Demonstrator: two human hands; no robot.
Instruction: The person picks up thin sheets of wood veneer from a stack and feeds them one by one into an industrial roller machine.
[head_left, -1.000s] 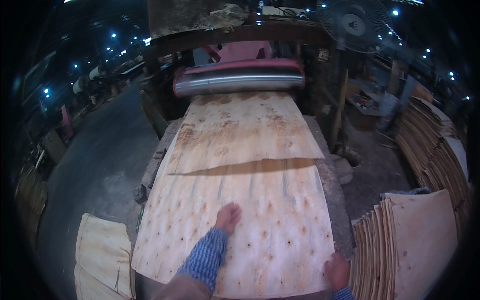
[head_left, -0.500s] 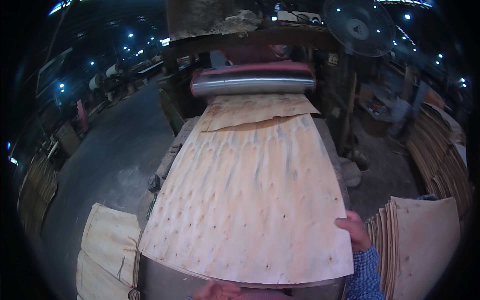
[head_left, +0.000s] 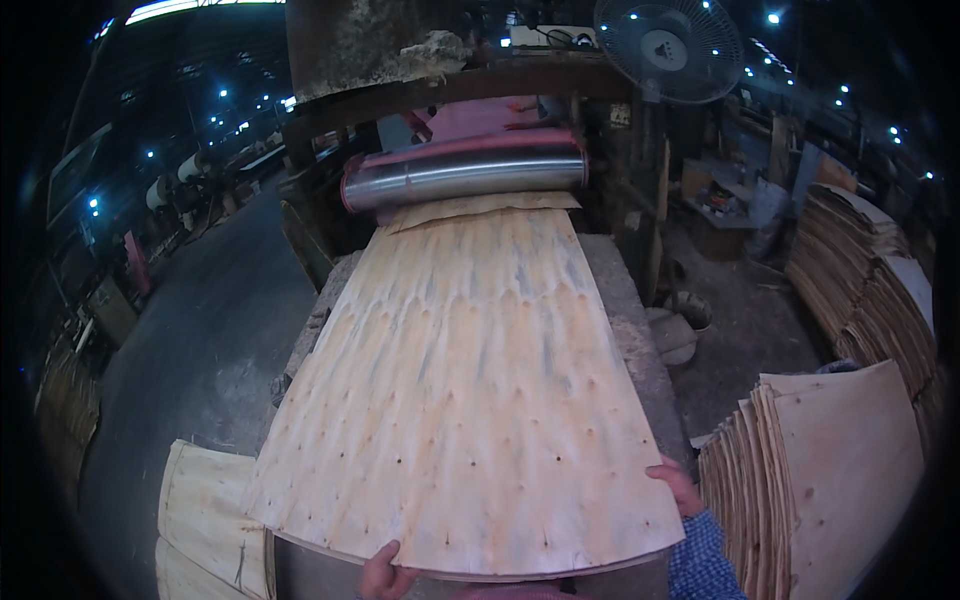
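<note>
A large pale wood veneer sheet (head_left: 480,380), with dark knots and grey streaks, lies in front of me on a machine bed. My left hand (head_left: 385,572) is closed on its near edge, thumb on top and fingers mostly hidden underneath. At the sheet's right edge, close to the near corner, my right hand (head_left: 678,486) grips with the fingers partly out of sight. A smaller veneer piece (head_left: 480,206) runs under a shiny metal roller (head_left: 470,172) at the far end, where the large sheet's far edge meets it. Pink-red colour coats the roller's top and rims.
Stacked veneer stands to my right (head_left: 850,470), with another tall stack (head_left: 850,270) beyond it. More sheets (head_left: 205,510) lie low on the left. A fan (head_left: 668,48) hangs at the upper right. Behind the roller, part of another person's hand (head_left: 520,106) shows faintly.
The smaller veneer piece has gone farther under the roller. My left hand has come up onto the large sheet's near edge. My right hand keeps its hold. The whole view has shifted slightly.
</note>
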